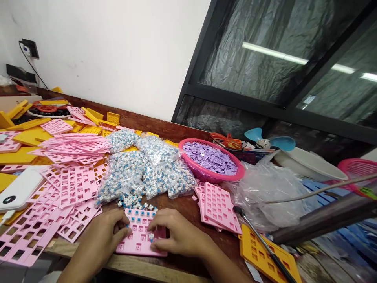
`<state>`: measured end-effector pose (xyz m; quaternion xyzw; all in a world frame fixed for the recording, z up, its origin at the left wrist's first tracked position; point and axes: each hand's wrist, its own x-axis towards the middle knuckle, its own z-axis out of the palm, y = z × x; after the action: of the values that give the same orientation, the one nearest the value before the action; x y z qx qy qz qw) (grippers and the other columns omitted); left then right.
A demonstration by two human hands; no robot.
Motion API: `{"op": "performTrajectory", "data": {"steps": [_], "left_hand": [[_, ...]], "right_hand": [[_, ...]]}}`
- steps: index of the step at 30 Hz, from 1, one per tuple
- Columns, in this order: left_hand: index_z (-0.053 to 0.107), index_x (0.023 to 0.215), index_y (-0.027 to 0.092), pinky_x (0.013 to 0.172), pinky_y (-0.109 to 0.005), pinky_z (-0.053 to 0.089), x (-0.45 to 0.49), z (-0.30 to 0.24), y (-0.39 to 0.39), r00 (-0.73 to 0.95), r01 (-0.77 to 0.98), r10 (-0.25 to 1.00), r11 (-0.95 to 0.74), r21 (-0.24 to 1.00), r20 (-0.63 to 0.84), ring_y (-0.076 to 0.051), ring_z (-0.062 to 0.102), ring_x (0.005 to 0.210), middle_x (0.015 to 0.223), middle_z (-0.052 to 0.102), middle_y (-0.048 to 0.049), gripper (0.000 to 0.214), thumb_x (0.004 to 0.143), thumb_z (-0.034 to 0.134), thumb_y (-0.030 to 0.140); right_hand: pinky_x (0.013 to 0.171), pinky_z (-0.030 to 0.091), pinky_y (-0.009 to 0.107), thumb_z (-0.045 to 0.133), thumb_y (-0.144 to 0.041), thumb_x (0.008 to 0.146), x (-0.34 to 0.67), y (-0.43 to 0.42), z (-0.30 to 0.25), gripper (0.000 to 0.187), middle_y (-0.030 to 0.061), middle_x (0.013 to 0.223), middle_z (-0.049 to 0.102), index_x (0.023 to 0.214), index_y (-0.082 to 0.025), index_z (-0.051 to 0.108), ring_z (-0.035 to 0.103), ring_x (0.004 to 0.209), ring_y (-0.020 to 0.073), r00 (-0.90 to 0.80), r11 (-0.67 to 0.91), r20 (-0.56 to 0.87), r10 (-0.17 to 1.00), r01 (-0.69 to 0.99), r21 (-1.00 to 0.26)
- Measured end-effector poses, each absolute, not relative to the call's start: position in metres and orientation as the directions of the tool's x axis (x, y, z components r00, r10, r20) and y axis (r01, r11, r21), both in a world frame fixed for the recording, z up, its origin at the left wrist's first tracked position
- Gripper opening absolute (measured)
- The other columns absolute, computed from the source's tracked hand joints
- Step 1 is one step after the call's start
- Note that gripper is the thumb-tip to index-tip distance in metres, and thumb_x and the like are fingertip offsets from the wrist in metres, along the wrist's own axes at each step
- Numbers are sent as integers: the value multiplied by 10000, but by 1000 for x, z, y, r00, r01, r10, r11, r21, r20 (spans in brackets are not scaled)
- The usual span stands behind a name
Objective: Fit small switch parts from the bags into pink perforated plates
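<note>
A pink keyboard plate (140,240) lies on the wooden table's front edge, with a few blue-stemmed switches set in its upper rows. My left hand (103,234) grips its left side, fingers curled over the edge. My right hand (174,234) rests on its right part, fingertips pinched on a small switch (151,236) over the plate. Loose switches (132,201) lie just behind the plate. Clear bags full of switches (138,169) are piled farther back.
Pink plates (73,184) and yellow plates (26,135) cover the left of the table. A pink basket (188,165) holds purple keycaps. More pink plates (219,208), a yellow plate (265,255), a crumpled plastic bag (271,196) and a white power bank (17,188) lie around.
</note>
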<state>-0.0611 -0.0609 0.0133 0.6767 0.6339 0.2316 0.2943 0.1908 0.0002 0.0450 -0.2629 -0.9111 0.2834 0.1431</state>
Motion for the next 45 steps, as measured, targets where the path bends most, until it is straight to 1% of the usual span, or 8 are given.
{"op": "performTrajectory", "data": {"steps": [5, 9, 16, 24, 30, 34, 39, 45], "left_hand": [[658, 828, 236, 721, -285, 383, -59, 13, -59, 61, 739, 997, -16, 674, -44, -184, 637, 786, 806, 692, 16, 102, 875, 593, 300], [697, 869, 253, 803, -288, 404, -62, 13, -58, 93, 724, 995, -50, 688, -26, -191, 657, 900, 914, 725, 7, 136, 897, 567, 281], [723, 883, 255, 839, -297, 426, -61, 12, -60, 135, 761, 991, -105, 640, 1, -195, 665, 924, 952, 734, -22, 241, 942, 490, 254], [722, 906, 266, 768, -297, 418, -50, 9, -67, 75, 911, 997, -77, 406, 21, -206, 676, 888, 940, 730, -33, 244, 969, 487, 246], [732, 964, 235, 672, -320, 410, -35, -11, -86, 123, 967, 976, -158, 198, 179, -254, 671, 907, 1022, 717, -75, 345, 891, 454, 44], [745, 974, 226, 702, -343, 444, -29, -14, -90, 196, 964, 965, -223, 148, 176, -263, 665, 885, 1014, 716, -96, 327, 888, 474, 64], [736, 996, 289, 752, -337, 460, -47, 4, -84, 126, 940, 986, -155, 304, 113, -253, 680, 930, 1011, 728, -50, 295, 997, 441, 271], [750, 1020, 321, 887, -312, 478, -92, 12, -78, 57, 843, 986, -132, 522, 156, -215, 670, 957, 1046, 711, -30, 209, 944, 556, 344]], "right_hand": [[837, 460, 277, 746, -298, 914, 190, 1, 40, 136, 35, 956, 758, 1019, -214, 768, 673, 907, 190, -823, 684, 62, 565, 425, -593], [901, 467, 289, 674, -292, 963, 191, 2, 42, 287, 60, 1162, 742, 1241, -224, 697, 665, 1021, 204, -741, 608, 104, 663, 453, -652], [847, 476, 282, 700, -221, 926, 189, 12, 35, 130, 30, 989, 775, 1025, -218, 785, 688, 912, 192, -693, 517, 105, 714, 420, -746], [818, 480, 293, 700, -285, 932, 187, 8, 34, 142, 45, 956, 758, 1022, -221, 788, 672, 887, 193, -710, 585, 143, 690, 429, -688], [785, 514, 297, 697, -203, 901, 184, 4, 30, 235, 53, 1011, 765, 1130, -215, 746, 676, 835, 186, -676, 593, 170, 717, 465, -657], [913, 525, 321, 611, -207, 976, 182, 3, 25, 226, 80, 1111, 752, 1147, -230, 757, 683, 1010, 202, -751, 681, 231, 618, 366, -634], [941, 517, 344, 583, -204, 989, 179, 4, 16, 254, 96, 1160, 688, 1140, -271, 775, 638, 1086, 213, -779, 763, 291, 556, 338, -551], [910, 520, 332, 602, -188, 975, 177, 6, 15, 232, 82, 1072, 741, 1159, -225, 738, 669, 998, 203, -728, 707, 293, 619, 355, -611]]}}
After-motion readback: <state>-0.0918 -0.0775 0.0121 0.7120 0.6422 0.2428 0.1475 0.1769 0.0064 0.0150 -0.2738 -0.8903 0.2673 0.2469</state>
